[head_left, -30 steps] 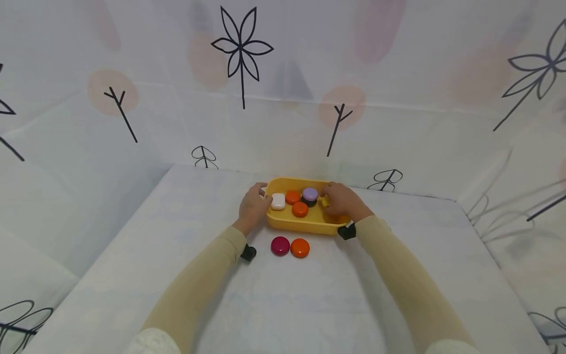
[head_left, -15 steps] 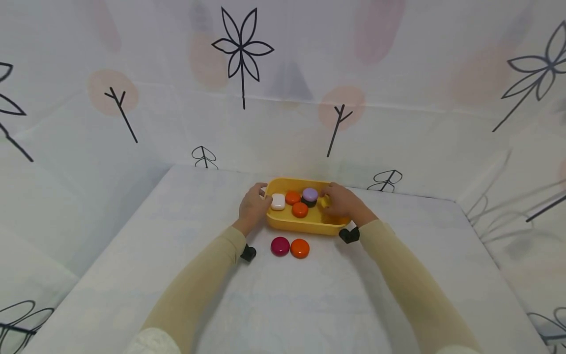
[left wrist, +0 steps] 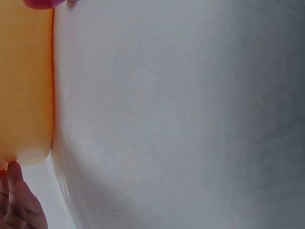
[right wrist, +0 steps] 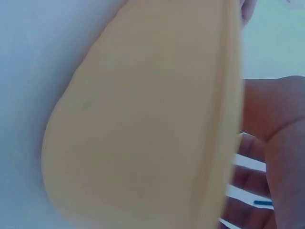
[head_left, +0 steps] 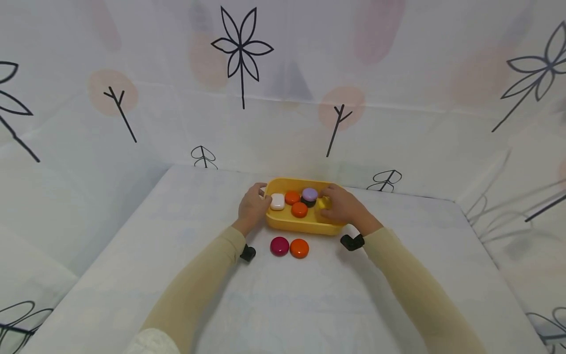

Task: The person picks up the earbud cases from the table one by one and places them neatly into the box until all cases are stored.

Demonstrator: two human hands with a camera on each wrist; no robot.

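Note:
My left hand (head_left: 252, 208) grips the left end of a yellow tray (head_left: 305, 227), its thumb at the rim. In the left wrist view its fingers (left wrist: 15, 191) touch the tray's end wall. My right hand (head_left: 346, 206) reaches inside the right end and pinches a small glossy yellow piece (head_left: 325, 203), partly hidden by the fingers. Left of it in the tray lie a white squarish piece (head_left: 277, 201), an orange piece (head_left: 292, 197), another orange piece (head_left: 299, 210) and a lilac piece (head_left: 310, 194) on top of a black one (head_left: 308, 202). The right wrist view shows mostly the tray's outer wall (right wrist: 143, 124).
In front of the tray, a crimson round piece (head_left: 279, 246) and an orange round piece (head_left: 299, 248) lie side by side on the white-covered table (head_left: 283, 305). Behind the table's far edge hangs a printed cloth (head_left: 287, 128).
My right wrist has shifted slightly right and nearer, while its fingers have dipped a little toward the tray's middle with the yellow piece. My left hand and the tray have stayed put.

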